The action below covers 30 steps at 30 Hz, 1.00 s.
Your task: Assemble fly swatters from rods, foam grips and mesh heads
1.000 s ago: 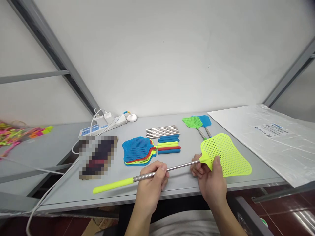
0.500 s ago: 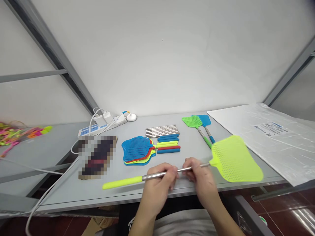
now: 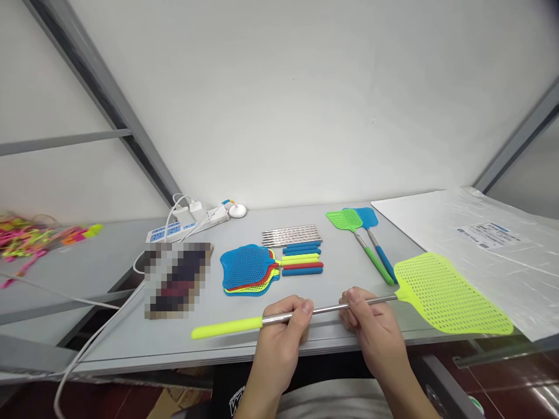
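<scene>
Both hands grip one yellow fly swatter (image 3: 454, 295) held across the front of the desk. My left hand (image 3: 282, 337) is closed around the thick part of its metal rod, beside the yellow handle. Farther right, my right hand (image 3: 371, 323) pinches the thinner rod section near the swatter's head. Behind my left hand lies a stack of blue, red and yellow swatter heads (image 3: 247, 265). Several loose handle grips (image 3: 302, 271) in blue, yellow and red lie beside them, and a row of metal rods (image 3: 290, 235) sits behind.
A green fly swatter (image 3: 364, 244) and a blue fly swatter (image 3: 379, 250) lie at the right. White wrapped packaging (image 3: 419, 215) covers the desk's right end. At the back left are a power strip (image 3: 168, 233) with cables and a white round device (image 3: 237, 210). A blurred-out item (image 3: 179, 282) lies left.
My right hand has moved to the right along with the swatter head, and more thin rod shows between my hands. The view has shifted slightly.
</scene>
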### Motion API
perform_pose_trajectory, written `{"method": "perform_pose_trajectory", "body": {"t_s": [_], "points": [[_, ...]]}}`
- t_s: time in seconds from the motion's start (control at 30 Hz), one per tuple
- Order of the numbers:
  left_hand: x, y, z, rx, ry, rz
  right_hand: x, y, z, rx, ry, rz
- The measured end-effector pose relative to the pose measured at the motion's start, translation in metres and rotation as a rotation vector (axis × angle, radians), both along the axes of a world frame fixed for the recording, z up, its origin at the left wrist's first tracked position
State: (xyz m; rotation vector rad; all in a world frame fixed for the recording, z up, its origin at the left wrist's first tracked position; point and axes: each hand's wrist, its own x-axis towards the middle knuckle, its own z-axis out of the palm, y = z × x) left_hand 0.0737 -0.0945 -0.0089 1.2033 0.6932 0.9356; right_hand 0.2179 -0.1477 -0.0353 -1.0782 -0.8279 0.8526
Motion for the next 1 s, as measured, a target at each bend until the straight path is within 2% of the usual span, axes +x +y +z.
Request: {"method": "perform_pose_trajectory", "body": {"t_s": [0.43,0.6,0.77,0.87,1.0], "points": [[-0.005,0.004,0.001,0.001,-0.013,0.057,0.024,-0.005,0.002,-0.026,0.079,-0.049],[-0.017,0.006,0.006,-0.033,-0.071,0.085,0.037,-0.01,0.015,-0.03,0.187,-0.164],[-0.033,0.008,0.015,-0.032,-0.172,0.207,0.05,-0.013,0.027,0.036,0.276,-0.275],[-0.036,0.01,0.017,-0.021,-0.206,0.251,0.049,-0.01,0.029,0.049,0.32,-0.314],[-0.03,0.013,0.015,-0.053,-0.282,0.281,0.031,-0.001,0.029,0.06,0.472,-0.32]]}}
